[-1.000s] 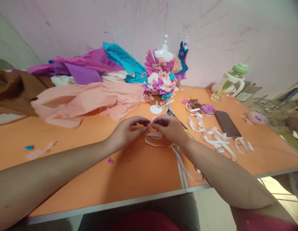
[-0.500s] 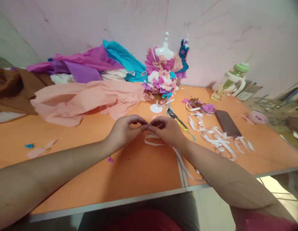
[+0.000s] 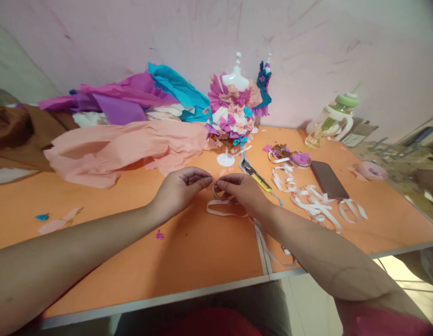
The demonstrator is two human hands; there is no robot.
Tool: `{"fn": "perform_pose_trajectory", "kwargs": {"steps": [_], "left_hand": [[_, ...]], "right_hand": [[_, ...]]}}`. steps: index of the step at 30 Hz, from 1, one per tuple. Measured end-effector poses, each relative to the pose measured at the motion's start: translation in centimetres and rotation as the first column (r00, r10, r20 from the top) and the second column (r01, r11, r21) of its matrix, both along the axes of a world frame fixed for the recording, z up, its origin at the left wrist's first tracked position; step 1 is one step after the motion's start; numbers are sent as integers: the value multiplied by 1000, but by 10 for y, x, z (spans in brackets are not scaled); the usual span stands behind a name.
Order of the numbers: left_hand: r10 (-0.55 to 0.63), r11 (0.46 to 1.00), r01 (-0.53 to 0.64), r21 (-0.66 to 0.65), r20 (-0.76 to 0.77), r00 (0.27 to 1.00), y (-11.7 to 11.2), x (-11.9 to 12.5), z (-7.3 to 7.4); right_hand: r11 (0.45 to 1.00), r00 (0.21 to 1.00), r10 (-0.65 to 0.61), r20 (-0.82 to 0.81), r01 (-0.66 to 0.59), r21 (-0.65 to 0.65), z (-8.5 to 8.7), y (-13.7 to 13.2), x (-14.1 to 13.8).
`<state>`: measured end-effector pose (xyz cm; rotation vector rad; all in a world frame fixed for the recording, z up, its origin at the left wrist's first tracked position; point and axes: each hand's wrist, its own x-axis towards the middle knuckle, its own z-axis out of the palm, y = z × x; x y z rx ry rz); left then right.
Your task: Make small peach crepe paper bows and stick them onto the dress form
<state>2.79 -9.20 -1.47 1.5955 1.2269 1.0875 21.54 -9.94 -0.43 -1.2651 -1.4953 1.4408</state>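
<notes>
Above the orange table point(image 3: 209, 261), my left hand point(image 3: 178, 189) is closed in a pinch, thumb against forefinger. What its fingertips hold is too small to make out. A short gap away, my right hand point(image 3: 246, 191) pinches a narrow white strip point(image 3: 219, 213), which loops below the fingers and trails toward the table's front edge. Just beyond the hands stands a small white dress-form point(image 3: 235, 80) wearing a dress of crinkled paper bows point(image 3: 233, 114) in pink, peach, white and blue. A black-and-yellow cutter point(image 3: 260, 179) lies behind my right hand.
Crepe paper sheets point(image 3: 132, 144) are heaped at the back left. Curled white strips point(image 3: 314, 205), a dark phone-like slab point(image 3: 329, 179) and a tape roll point(image 3: 372, 171) lie to the right. A green-lidded bottle point(image 3: 333, 119) stands near the wall, beside a small box point(image 3: 359, 133).
My fingertips, together before, have come slightly apart. A loop of the white strip now shows beneath the right fingers. The view has shifted a little.
</notes>
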Motion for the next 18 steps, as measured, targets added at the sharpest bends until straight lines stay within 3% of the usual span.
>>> {"fn": "perform_pose_trajectory", "kwargs": {"steps": [3, 6, 8, 11, 18], "left_hand": [[-78, 997, 78, 3, 4, 997, -1, -2, 1], [-70, 991, 91, 99, -197, 978, -3, -3, 4], [-10, 984, 67, 165, -324, 946, -4, -4, 5], [18, 983, 44, 177, -335, 942, -5, -3, 5], [-17, 999, 18, 27, -48, 999, -8, 2, 7]], "right_hand": [[984, 989, -34, 143, 8, 179, 0, 0, -1], [929, 953, -102, 287, -12, 370, 0, -3, -2], [918, 942, -123, 313, -12, 397, -1, -4, -3], [943, 953, -112, 282, 12, 332, -1, -5, -4], [997, 999, -29, 42, 26, 71, 1, -5, -7]]}}
